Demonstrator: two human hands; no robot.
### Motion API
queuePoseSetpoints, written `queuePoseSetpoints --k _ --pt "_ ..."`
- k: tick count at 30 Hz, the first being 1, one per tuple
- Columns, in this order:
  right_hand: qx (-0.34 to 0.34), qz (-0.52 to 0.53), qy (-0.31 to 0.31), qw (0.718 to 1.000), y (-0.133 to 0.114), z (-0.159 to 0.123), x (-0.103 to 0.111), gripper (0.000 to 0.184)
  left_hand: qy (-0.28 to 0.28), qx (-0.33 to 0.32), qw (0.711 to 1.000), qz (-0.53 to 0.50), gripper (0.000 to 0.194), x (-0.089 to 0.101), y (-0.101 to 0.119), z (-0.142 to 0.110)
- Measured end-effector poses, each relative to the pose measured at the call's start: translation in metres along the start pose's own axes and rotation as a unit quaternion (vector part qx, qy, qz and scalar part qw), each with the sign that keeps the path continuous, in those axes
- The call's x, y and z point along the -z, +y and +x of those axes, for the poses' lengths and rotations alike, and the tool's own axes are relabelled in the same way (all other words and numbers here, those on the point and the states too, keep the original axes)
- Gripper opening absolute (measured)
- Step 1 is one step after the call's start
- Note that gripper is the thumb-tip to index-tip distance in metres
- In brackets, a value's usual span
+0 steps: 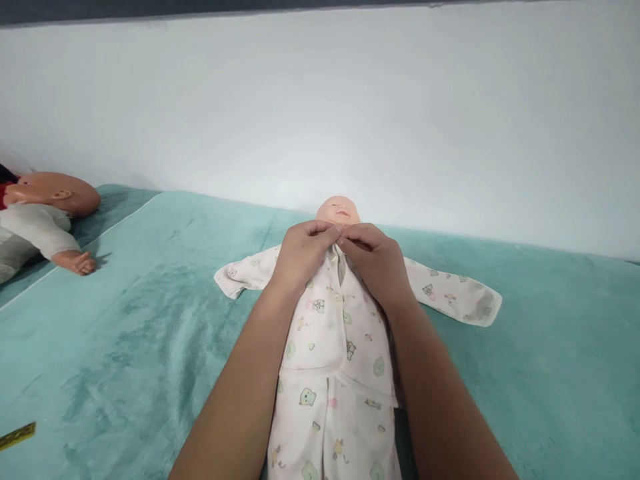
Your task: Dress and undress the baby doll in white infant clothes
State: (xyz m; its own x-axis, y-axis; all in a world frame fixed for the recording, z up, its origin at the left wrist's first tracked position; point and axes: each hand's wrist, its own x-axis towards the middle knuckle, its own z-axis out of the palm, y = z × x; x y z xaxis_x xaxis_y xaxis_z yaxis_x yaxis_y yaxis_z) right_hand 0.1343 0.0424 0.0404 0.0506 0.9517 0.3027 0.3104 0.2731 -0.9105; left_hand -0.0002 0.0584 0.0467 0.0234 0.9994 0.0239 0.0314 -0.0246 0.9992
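Note:
A baby doll (338, 209) lies on its back, its head toward the wall. It wears a white long-sleeved baby shirt (327, 333) printed with small animals, and matching trousers (305, 427). At the neckline, my left hand (305, 253) and my right hand (377, 257) meet, thumbs and fingers pinched on the shirt's collar edges. Below them the front shows a narrow gap, then lies together down to the waist. Both sleeves stretch out to the sides, and no doll hands show at the cuffs. My fingers hide the fastening at the neck.
A teal plush cover (150, 333) spreads under everything. At the far left lies a second doll (65, 193) in pale clothes. A yellow strip (18, 437) is at the lower left edge. The white wall (320, 100) stands just behind the doll's head.

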Motion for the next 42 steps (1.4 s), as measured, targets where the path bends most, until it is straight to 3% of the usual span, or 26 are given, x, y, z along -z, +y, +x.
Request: queuePoseSetpoints --k 7,15,20,33,42 --pt "0.036 -0.031 -0.058 0.997 0.005 0.001 0.004 0.014 0.005 0.000 1.000 -0.014 0.017 0.001 -0.002 0.002" --pt "-0.017 0.070 -0.057 0.996 0.013 0.004 0.009 0.007 0.007 0.002 1.000 -0.024 0.017 0.001 -0.003 0.003" --pt "-0.056 0.097 -0.037 0.993 0.014 0.006 0.009 0.014 -0.006 0.008 0.999 -0.046 0.019 0.000 0.000 0.000" --pt "-0.048 0.049 0.011 0.998 0.014 0.008 0.001 0.011 0.046 -0.044 0.995 0.080 0.019 -0.003 -0.004 0.002" --pt "-0.078 -0.017 0.042 0.996 0.012 0.011 0.000 0.020 0.068 -0.067 0.981 0.166 0.014 -0.006 0.000 0.000"
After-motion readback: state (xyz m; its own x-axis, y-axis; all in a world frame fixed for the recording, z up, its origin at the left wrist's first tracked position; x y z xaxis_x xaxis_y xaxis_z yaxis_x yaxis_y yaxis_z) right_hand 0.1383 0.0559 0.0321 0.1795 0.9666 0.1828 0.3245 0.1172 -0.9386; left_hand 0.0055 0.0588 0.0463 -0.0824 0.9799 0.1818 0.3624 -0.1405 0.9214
